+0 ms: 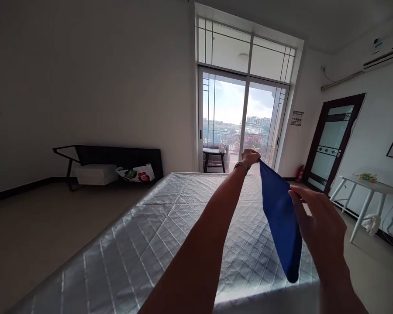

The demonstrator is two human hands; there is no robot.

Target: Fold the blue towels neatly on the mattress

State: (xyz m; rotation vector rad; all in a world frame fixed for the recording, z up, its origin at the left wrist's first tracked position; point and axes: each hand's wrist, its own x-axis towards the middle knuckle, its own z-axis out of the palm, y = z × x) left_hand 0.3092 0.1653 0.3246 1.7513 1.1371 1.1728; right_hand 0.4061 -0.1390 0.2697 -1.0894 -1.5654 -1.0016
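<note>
A dark blue folded cloth (280, 222) hangs between my two hands above the bed's quilted, silvery mattress (170, 226). With the arm stretched far forward, my left hand (249, 155) is closed on the cloth's far upper corner. My right hand (321, 218), nearer to me, pinches its right upper edge between thumb and fingertips. The cloth's lower end droops to a rounded point over the mattress. Whether it is a garment or a plain piece of fabric I cannot tell.
A black bench-like frame (118, 152) stands by the left wall with a white box (96, 174) and a printed bag (137, 173). Glass sliding doors (244, 117) are ahead. On the right are a white table (368, 184), a dark-framed door (336, 139) and a fire extinguisher (300, 173).
</note>
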